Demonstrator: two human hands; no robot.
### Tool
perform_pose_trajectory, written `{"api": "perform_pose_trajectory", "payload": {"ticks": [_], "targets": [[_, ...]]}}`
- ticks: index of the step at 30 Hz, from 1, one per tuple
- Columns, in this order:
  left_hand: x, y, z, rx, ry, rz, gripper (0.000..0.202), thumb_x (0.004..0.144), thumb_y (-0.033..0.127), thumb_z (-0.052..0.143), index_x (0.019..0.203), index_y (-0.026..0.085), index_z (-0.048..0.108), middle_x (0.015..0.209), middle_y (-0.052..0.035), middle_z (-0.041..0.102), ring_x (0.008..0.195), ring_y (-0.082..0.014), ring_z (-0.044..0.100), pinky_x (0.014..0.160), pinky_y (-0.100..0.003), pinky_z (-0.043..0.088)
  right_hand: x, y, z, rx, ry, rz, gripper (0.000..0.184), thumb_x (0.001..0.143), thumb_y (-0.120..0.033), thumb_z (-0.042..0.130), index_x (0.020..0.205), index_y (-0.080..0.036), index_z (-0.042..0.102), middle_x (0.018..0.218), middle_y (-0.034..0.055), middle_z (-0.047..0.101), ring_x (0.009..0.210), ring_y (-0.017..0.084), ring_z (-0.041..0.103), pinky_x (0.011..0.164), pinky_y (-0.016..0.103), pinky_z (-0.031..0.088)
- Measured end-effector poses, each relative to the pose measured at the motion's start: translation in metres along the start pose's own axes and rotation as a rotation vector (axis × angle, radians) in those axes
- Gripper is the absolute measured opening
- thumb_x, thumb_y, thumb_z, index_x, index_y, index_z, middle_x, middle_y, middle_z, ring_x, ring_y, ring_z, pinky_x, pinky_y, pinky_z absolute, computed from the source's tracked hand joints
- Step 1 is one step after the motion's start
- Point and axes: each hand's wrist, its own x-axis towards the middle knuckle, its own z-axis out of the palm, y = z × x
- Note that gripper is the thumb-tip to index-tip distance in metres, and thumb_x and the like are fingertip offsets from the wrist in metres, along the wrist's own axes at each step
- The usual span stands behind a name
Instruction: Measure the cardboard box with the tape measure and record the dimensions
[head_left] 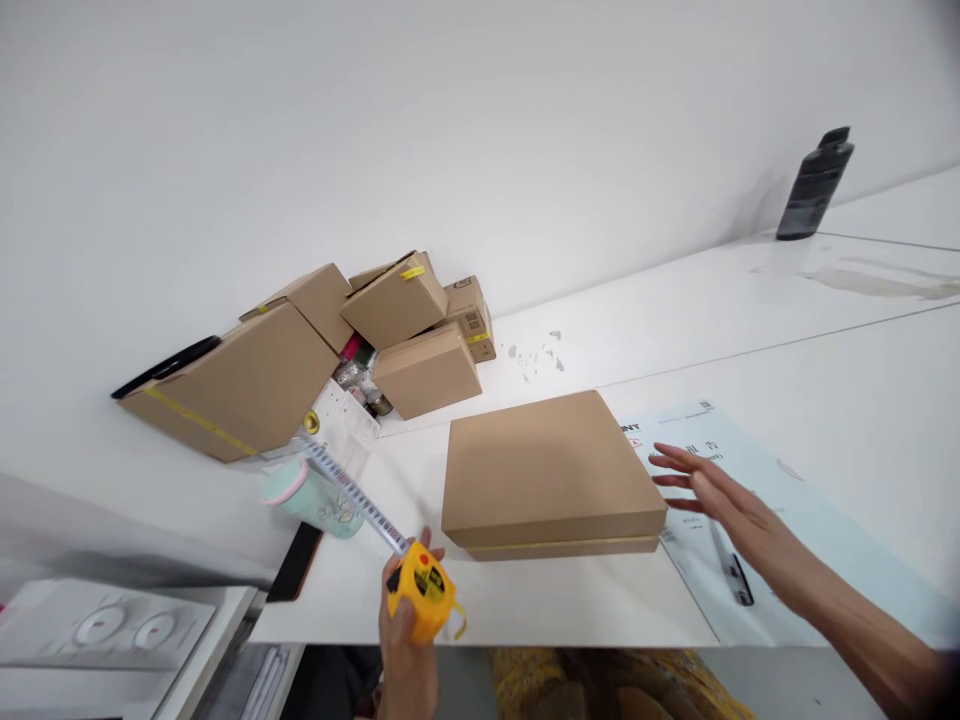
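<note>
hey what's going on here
A person holds a yellow tape measure in the left hand, its blade drawn out away from the person, toward the stacked boxes. The right hand is open at the right end of a closed cardboard box on the white table; whether the fingertips touch it is hard to tell. The blade is not laid against that box at this moment.

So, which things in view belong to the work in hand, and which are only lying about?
Seemingly in the work:
yellow tape measure, in the left hand
nearest cardboard box, beside the right hand

Seemingly lying about:
boxes behind
mint-green cup
dark bottle
light-blue sheet
</note>
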Motion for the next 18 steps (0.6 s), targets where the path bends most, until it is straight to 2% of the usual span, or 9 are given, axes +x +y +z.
{"api": "perform_pose_trajectory", "payload": {"ticks": [2, 5, 8, 11, 13, 15, 18], "targets": [[0.008, -0.005, 0.004, -0.058, -0.061, -0.072, 0.058, 0.074, 0.060, 0.082, 0.115, 0.021, 0.071, 0.107, -0.0116, 0.077, 0.103, -0.0303, 0.073, 0.076, -0.032, 0.058, -0.004, 0.005, 0.011, -0.049, -0.066, -0.117, 0.056, 0.096, -0.068, 0.050, 0.148, -0.048, 0.055, 0.155, 0.0051, 0.056, 0.123, 0.033, 0.067, 0.092, 0.046, 0.063], [0.029, 0.001, 0.016, -0.092, -0.156, -0.078, 0.056, 0.071, 0.057, 0.084, 0.111, 0.020, 0.071, 0.100, -0.0101, 0.078, 0.098, -0.0307, 0.074, 0.079, -0.035, 0.058, 0.008, -0.014, 0.023, -0.184, -0.054, -0.251, 0.054, 0.091, -0.065, 0.063, 0.142, -0.047, 0.063, 0.160, 0.0061, 0.047, 0.123, 0.032, 0.064, 0.086, 0.042, 0.063], [0.059, 0.022, 0.035, -0.120, -0.201, -0.046, 0.058, 0.065, 0.058, 0.086, 0.107, 0.020, 0.071, 0.099, -0.0087, 0.079, 0.095, -0.0317, 0.076, 0.082, -0.040, 0.058, 0.036, -0.050, 0.030, -0.250, 0.072, -0.262, 0.047, 0.090, -0.065, 0.064, 0.127, -0.038, 0.072, 0.152, 0.0094, 0.053, 0.121, 0.033, 0.063, 0.081, 0.040, 0.061], [0.075, 0.044, 0.054, -0.108, -0.236, -0.009, 0.059, 0.069, 0.059, 0.084, 0.109, 0.018, 0.069, 0.094, -0.0089, 0.079, 0.101, -0.0328, 0.075, 0.087, -0.040, 0.057, 0.067, -0.080, 0.039, -0.285, 0.147, -0.269, 0.042, 0.090, -0.066, 0.063, 0.112, -0.032, 0.075, 0.143, 0.0094, 0.061, 0.124, 0.034, 0.058, 0.084, 0.043, 0.057], [0.068, 0.054, 0.061, -0.078, -0.256, 0.049, 0.059, 0.070, 0.056, 0.084, 0.113, 0.018, 0.067, 0.095, -0.0099, 0.078, 0.107, -0.0337, 0.073, 0.087, -0.039, 0.056, 0.084, -0.091, 0.047, -0.286, 0.143, -0.288, 0.040, 0.090, -0.064, 0.062, 0.106, -0.030, 0.073, 0.136, 0.0093, 0.066, 0.129, 0.035, 0.053, 0.088, 0.044, 0.054], [0.048, 0.055, 0.064, -0.057, -0.307, 0.082, 0.064, 0.069, 0.054, 0.087, 0.119, 0.020, 0.065, 0.103, -0.0116, 0.078, 0.108, -0.0346, 0.072, 0.083, -0.038, 0.057, 0.097, -0.096, 0.053, -0.262, 0.115, -0.245, 0.039, 0.091, -0.064, 0.060, 0.102, -0.028, 0.070, 0.126, 0.0095, 0.070, 0.121, 0.034, 0.058, 0.086, 0.043, 0.052], [0.007, 0.040, 0.068, -0.059, -0.509, -0.065, 0.076, 0.065, 0.062, 0.088, 0.124, 0.021, 0.063, 0.114, -0.0154, 0.075, 0.101, -0.0337, 0.072, 0.076, -0.036, 0.056, 0.110, -0.097, 0.059, -0.195, 0.067, -0.121, 0.040, 0.091, -0.065, 0.058, 0.098, -0.027, 0.065, 0.108, 0.0070, 0.073, 0.095, 0.028, 0.065, 0.075, 0.038, 0.050]]}}
